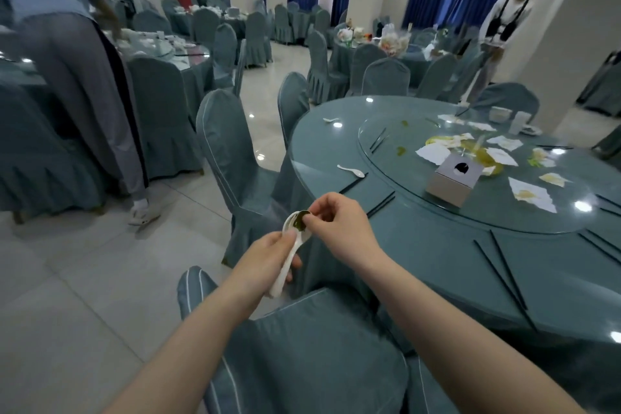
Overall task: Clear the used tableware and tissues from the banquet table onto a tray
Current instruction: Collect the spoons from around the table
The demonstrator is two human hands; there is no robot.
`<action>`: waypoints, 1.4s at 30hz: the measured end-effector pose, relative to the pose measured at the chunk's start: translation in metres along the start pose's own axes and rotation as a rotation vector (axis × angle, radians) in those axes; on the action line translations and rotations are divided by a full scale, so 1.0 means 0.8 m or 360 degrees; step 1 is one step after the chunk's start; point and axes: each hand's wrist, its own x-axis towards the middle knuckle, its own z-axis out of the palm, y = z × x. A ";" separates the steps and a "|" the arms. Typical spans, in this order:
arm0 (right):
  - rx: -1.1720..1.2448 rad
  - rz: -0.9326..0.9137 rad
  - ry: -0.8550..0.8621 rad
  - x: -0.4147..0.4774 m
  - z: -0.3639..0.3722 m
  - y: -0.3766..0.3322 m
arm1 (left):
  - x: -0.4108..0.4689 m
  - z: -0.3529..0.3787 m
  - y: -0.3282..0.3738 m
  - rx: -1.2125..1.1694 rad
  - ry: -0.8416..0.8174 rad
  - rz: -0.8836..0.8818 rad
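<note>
My left hand (pixel 265 259) grips a stack of white soup spoons (pixel 288 252) by their handles, held over a covered chair left of the round banquet table (pixel 437 245). My right hand (pixel 339 225) pinches the bowl of the top spoon, which carries a dark green smear (pixel 300 222). Two more white spoons (pixel 351 171) (pixel 331 120) lie on the table's left part. Soiled white tissues (pixel 531 194) and food scraps are scattered over the glass turntable (pixel 386 131). Several black chopsticks (pixel 504 276) lie around the table's rim. No tray is in view.
A silver tissue box (pixel 453 178) stands on the turntable. White cups (pixel 500 113) sit at the table's far side. Covered chairs (pixel 235 158) ring the table on the left. One person (pixel 84 84) bends over a table at left; another (pixel 504 27) stands at right.
</note>
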 end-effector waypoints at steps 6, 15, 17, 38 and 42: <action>-0.0027 0.0029 0.0024 0.001 0.035 0.001 | 0.005 -0.025 -0.013 0.0132 0.0025 0.0127; -0.0023 0.0092 -0.0138 0.037 0.131 -0.045 | 0.036 -0.176 -0.015 0.0204 0.0071 0.0095; -0.0038 0.0113 -0.0185 0.046 0.158 -0.055 | 0.040 -0.220 -0.016 0.0228 0.0113 0.0108; 0.0632 0.0594 -0.0257 0.170 0.248 -0.064 | 0.205 -0.425 -0.009 0.0281 0.0011 0.0010; 0.0867 0.0671 -0.0137 0.231 0.263 -0.036 | 0.273 -0.436 0.005 0.0342 0.0060 0.0004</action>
